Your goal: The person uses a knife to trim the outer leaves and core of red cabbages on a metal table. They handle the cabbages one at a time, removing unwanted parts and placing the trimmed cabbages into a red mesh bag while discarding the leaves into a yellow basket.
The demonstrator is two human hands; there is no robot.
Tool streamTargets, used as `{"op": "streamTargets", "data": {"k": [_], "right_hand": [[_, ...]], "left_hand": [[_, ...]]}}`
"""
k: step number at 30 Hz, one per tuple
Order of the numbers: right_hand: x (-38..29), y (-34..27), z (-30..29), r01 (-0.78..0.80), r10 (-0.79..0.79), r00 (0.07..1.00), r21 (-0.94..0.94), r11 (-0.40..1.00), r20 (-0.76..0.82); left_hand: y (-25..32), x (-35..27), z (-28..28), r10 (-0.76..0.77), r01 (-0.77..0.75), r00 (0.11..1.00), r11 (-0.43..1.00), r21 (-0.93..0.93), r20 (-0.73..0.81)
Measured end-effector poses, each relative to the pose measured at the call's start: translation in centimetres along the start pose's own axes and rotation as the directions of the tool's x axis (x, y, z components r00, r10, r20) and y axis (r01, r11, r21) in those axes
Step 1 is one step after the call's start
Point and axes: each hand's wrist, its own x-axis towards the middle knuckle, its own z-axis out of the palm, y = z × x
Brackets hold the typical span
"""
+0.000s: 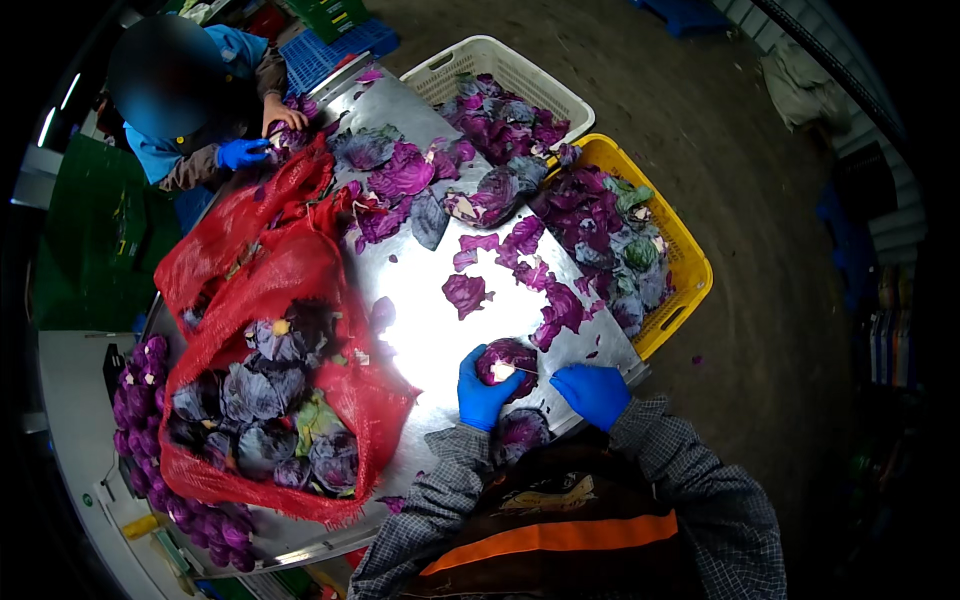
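Near the lower middle, my left hand (486, 386), in a blue glove, grips a red cabbage (517, 360) from its left side, with the pale cut stem facing up. My right hand (592, 390), also blue-gloved, is closed just right of the cabbage. A thin pale line, perhaps a blade edge, runs from its fingers towards the stem; what it holds is mostly hidden. Another dark cabbage (521, 433) lies between my forearms at the table's edge. Torn purple leaves (465, 295) are scattered on the metal table (420, 322) beyond my hands.
A red mesh sack (375, 435) of cabbages lies at left, beside many trimmed purple cabbages (154, 442). A yellow crate (686, 262) and a white crate (577, 105) of leaves stand along the right edge. Across the table, a co-worker (240, 97) handles a cabbage.
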Motion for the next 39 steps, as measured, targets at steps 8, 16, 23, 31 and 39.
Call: {"op": "streamTargets", "data": {"k": [8, 16, 23, 31, 39], "right_hand": [[0.0, 0.8, 0.5, 0.014, -0.015, 0.999, -0.05, 0.999, -0.032], [-1.0, 0.4, 0.3, -0.072, 0.066, 0.997, -0.157, 0.985, -0.045], [0.1, 6.1, -0.2, -0.378, 0.393, 0.919, 0.199, 0.904, -0.039], [5.0, 0.7, 4.5, -0.075, 0.083, 0.997, 0.38, 0.922, -0.005], [5.8, 2.4, 6.4, -0.048, 0.069, 0.993, 0.202, 0.978, -0.097]], "left_hand": [[-0.3, 0.2, -0.1, -0.058, 0.058, 0.998, 0.995, -0.081, 0.011], [-0.2, -0.5, 0.6, 0.0, 0.0, 1.0, 1.0, -0.009, 0.009], [-0.7, -1.4, 0.7, 0.097, -0.099, 0.995, 0.994, 0.046, 0.038], [0.0, -1.0, -0.4, 0.098, -0.115, 0.973, 0.991, 0.071, 0.208], [-0.4, -1.9, -2.6, -0.008, 0.014, 0.963, 1.0, -0.02, 0.269]]}}
